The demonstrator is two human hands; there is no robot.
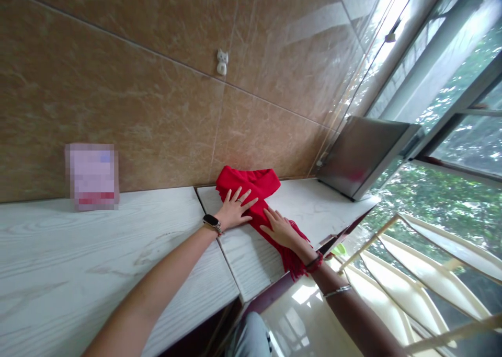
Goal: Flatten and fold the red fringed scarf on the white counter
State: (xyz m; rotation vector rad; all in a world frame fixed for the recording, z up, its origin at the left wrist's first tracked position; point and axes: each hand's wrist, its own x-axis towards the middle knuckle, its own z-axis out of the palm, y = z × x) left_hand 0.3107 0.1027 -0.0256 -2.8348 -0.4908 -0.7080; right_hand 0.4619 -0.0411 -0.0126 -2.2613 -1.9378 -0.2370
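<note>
A red scarf (251, 182) with fringed ends lies on the pale wood-grain tabletop, looped at the wall side with its tails running toward the near edge. My left hand (234, 210) rests on the scarf's left part, fingers spread; a dark-faced watch is on that wrist. Just to the right, my right hand (281, 229) lies flat on the lower length, fingers stretched out. Fringe (294, 268) hangs past the table's front edge under my right wrist, which wears a red band and a silver bangle. Neither hand grips the cloth.
A pinkish package (92, 176), blurred out, stands against the tiled wall on the left. A metallic box-shaped appliance (363, 156) sits at the table's far right by the window. A cream tiered rack (415, 289) stands at lower right. A small white cat figure (222, 62) is on the wall.
</note>
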